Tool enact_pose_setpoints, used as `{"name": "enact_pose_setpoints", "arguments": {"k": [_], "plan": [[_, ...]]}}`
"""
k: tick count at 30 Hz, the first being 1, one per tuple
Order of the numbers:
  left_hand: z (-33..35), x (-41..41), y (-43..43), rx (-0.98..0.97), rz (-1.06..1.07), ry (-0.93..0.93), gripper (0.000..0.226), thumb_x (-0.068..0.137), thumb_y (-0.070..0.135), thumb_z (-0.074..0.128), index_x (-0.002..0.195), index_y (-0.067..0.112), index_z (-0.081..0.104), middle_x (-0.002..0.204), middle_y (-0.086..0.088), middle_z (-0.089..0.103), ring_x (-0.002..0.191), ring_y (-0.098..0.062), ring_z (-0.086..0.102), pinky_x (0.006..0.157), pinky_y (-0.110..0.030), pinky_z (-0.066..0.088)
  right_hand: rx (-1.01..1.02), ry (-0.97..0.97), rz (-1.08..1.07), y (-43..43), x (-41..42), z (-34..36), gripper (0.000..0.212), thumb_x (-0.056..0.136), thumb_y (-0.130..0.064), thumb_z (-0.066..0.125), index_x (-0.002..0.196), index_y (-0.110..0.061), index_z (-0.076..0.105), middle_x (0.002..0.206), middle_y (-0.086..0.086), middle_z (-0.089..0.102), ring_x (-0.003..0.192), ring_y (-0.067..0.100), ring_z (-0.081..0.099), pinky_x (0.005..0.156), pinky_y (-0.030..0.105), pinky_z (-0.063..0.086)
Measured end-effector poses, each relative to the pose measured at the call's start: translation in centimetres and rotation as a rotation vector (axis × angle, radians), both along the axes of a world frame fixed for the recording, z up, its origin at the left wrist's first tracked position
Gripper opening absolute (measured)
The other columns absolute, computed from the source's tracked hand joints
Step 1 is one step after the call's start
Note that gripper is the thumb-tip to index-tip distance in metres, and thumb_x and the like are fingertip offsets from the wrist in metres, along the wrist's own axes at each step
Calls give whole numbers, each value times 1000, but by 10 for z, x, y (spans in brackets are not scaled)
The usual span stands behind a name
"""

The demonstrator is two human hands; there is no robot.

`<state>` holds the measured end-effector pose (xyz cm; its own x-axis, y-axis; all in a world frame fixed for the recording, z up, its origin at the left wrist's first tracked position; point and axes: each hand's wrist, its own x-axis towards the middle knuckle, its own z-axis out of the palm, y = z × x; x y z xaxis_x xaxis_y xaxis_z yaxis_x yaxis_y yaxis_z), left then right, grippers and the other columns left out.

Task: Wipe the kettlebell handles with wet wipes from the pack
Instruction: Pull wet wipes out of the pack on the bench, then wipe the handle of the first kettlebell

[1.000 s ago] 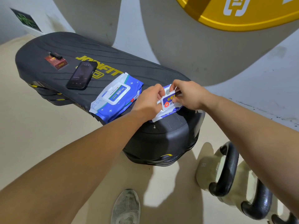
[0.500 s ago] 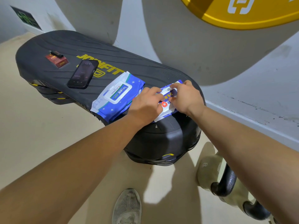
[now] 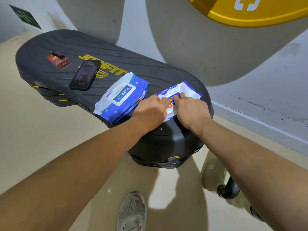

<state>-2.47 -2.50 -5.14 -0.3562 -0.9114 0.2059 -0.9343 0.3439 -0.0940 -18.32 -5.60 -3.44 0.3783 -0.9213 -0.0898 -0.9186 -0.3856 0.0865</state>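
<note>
A small blue-and-white wet wipe pack (image 3: 183,91) lies flat on the right end of a black padded bench (image 3: 70,47). My left hand (image 3: 150,110) presses on its left part and my right hand (image 3: 191,109) on its right part, fingertips on the label flap. A larger blue-and-white wipe pack (image 3: 121,97) lies to the left, untouched. On the floor at the lower right stands a cream kettlebell (image 3: 211,174) with a black handle (image 3: 228,190), mostly hidden behind my right forearm.
A black phone (image 3: 85,75) and a red box (image 3: 57,61) with a lighter on top lie further left on the bench. A yellow weight plate (image 3: 250,15) hangs at the upper right. My shoe (image 3: 132,212) stands on the beige floor below.
The small pack, held raised between both hands a second ago, now lies flat on the bench with both hands pressing on it. The view has shifted, hiding more of the kettlebells.
</note>
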Motion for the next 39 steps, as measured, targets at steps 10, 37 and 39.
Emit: {"name": "enact_pose_setpoints", "arguments": {"k": [10, 37, 39], "plan": [[12, -9, -8, 234, 182, 58, 39, 97, 30, 44, 136, 22, 48, 121, -12, 57, 109, -26, 57, 69, -34, 42, 57, -24, -22, 1, 1, 5, 36, 99, -17, 44, 135, -17, 48, 129, 7, 51, 96, 38, 63, 62, 38, 38], [98, -212, 119, 1187, 26, 1315, 25, 94, 25, 65, 112, 10, 55, 85, -9, 73, 71, -19, 68, 60, -19, 47, 416, -1868, -978, 122, -190, 112, 24, 107, -33, 47, 113, -14, 59, 107, 5, 63, 65, 18, 37, 44, 19, 46], [93, -222, 126, 1190, 62, 1351, 27, 93, 30, 67, 112, 15, 57, 86, -10, 73, 69, -20, 65, 60, -21, 46, 418, -1906, -1026, 133, -204, 100, 23, 107, -33, 47, 111, -13, 59, 104, 6, 61, 63, 16, 37, 47, 21, 50]]}}
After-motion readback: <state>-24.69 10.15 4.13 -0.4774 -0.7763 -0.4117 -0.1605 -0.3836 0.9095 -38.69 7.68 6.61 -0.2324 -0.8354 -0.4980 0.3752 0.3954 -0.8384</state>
